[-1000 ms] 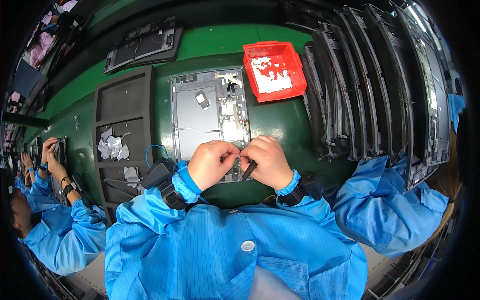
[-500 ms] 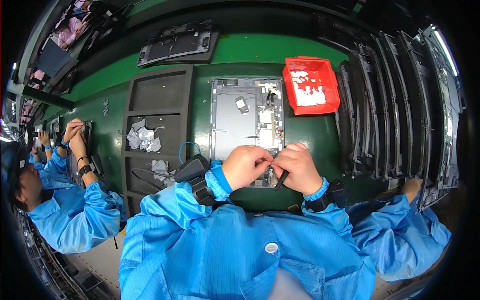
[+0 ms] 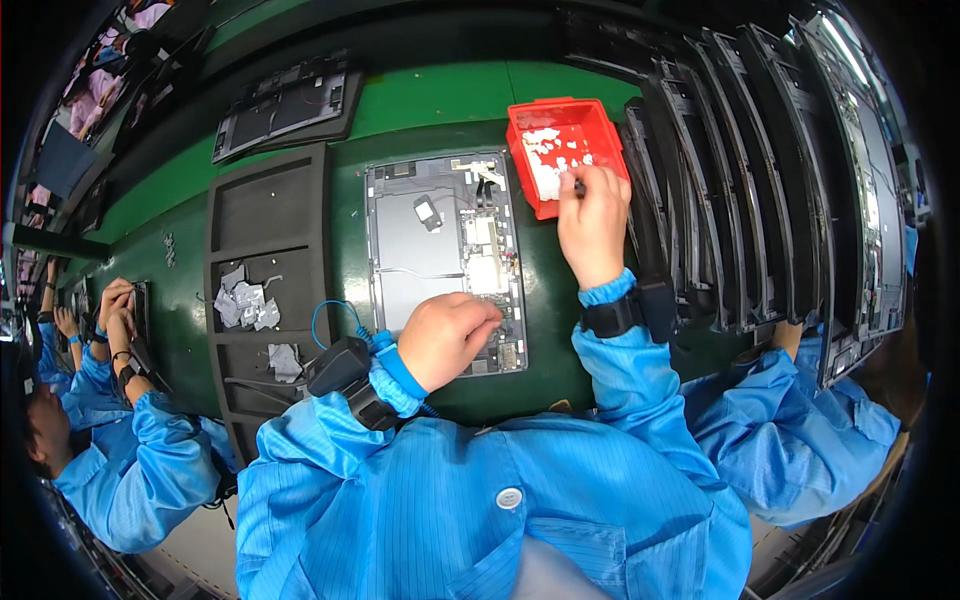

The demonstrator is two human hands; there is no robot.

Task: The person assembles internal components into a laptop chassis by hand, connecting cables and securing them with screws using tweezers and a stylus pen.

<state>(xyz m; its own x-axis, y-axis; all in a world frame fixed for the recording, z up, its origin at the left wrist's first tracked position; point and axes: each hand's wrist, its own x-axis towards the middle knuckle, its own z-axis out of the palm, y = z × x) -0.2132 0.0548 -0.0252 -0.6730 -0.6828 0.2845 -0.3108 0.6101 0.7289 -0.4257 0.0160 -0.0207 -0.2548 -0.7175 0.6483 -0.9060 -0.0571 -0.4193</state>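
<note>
Left hand [image 3: 448, 342] curls its fingers close over the opened computer [image 3: 425, 255] on the green desk [image 3: 345, 235]. Right hand [image 3: 595, 230] bends narrow over white bits [image 3: 546, 180] in the red bin [image 3: 576, 117]. I can't tell if either holds one. Gentle pinching seems best.

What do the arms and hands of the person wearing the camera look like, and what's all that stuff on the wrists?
The left hand and right hand are bare, without gloves. Both arms wear shiny blue sleeves with thin darker stripes and gathered cuffs. Each wrist has a chunky black strap. The left wrist also has a blue band, with a thin blue cord looping nearby.
</note>
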